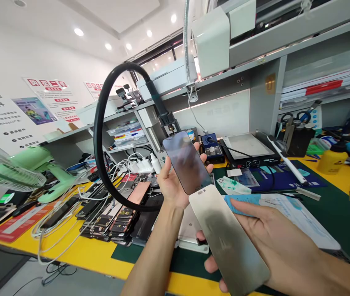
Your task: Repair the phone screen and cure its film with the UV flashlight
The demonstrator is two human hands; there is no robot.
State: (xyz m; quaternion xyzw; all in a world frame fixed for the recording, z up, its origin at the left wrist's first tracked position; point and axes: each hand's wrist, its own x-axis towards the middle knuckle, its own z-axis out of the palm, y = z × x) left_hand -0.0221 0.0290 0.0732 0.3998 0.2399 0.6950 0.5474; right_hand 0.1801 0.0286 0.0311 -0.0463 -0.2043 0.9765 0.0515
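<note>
My left hand (172, 187) is raised over the bench with its fingers closed around the edges of a dark, glossy phone screen (187, 162). Lower and closer to me, my right hand (273, 232) grips a silvery, mirror-like phone-shaped panel (229, 238) by its long sides. A small pill-shaped mark shows near that panel's top end; I cannot tell whether it is a screen or a cover sheet. The two pieces nearly meet, the panel's top corner by the screen's lower end. Beneath them a pale phone back marked MI (190, 224) lies on the green mat (193, 263).
Stacks of phone parts (122, 213) and white cables (61, 230) fill the left side, near a green fan (51, 164). A thick black hose (97, 135) arches beside my left hand. Behind stand a flat heating plate (249, 150), a white brush (287, 162) and a yellow bottle (332, 160).
</note>
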